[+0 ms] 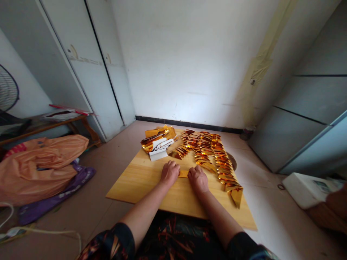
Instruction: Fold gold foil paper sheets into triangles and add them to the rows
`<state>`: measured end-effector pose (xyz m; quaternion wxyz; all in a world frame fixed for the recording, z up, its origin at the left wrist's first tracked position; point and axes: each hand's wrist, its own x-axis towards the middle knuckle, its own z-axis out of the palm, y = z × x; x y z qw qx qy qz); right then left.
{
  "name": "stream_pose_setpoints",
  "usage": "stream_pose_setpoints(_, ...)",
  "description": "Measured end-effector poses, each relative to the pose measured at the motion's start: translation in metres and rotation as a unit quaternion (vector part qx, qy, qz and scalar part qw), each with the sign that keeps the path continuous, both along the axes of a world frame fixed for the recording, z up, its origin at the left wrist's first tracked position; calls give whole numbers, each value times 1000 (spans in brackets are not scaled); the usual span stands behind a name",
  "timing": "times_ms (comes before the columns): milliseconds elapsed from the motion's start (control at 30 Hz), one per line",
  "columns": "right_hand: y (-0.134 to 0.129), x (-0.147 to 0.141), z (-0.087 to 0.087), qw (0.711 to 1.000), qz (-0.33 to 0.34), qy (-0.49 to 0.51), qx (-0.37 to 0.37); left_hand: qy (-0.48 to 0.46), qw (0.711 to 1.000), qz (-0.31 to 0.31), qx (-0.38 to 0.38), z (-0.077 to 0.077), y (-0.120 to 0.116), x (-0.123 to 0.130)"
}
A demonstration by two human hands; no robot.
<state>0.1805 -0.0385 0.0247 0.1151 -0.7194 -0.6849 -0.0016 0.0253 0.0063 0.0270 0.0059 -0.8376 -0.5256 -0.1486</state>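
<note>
A narrow strip of gold foil paper (184,174) lies flat on the wooden board (130,180), between my two hands. My left hand (170,172) has its curled fingers on the strip's left end. At the right end, my right hand (198,178) presses down with bent fingers in the same way. Both thumbs are mostly hidden. Beyond my right hand, folded gold foil pieces (225,169) stand in several overlapping rows. Past my left hand sits a pile of gold foil sheets (159,135) with white paper (158,154) at its front.
A grey cabinet (81,65) stands at the left against the white wall (184,61). Orange cloth (46,169) and a purple bag (56,198) lie on the floor. A white foam box (306,189) is at the right, below a grey cabinet (298,119).
</note>
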Motion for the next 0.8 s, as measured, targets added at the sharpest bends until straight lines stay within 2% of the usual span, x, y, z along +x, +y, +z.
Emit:
stream_pose_setpoints(200, 0, -1, -1, 1000, 8, -7, -8, -16, 997, -73, -36, -2, 2, -6)
stream_pose_setpoints(333, -2, -3, 3, 1000, 8, -10, -14, -48, 992, -116, -2, -8, -1, -17)
stream_pose_setpoints(567, -1, -2, 8, 999, 29, -25, 17, -29, 967, -248, 52, -16, -2, -27)
stream_pose_setpoints(700, 6, -1, 8, 995, 98, 7, 3, 0, 966, -254, 51, -10, -4, -29)
stream_pose_setpoints(800, 13, 1, 8, 993, 97, 60, -37, 18, 968, -245, 45, -2, -9, -31)
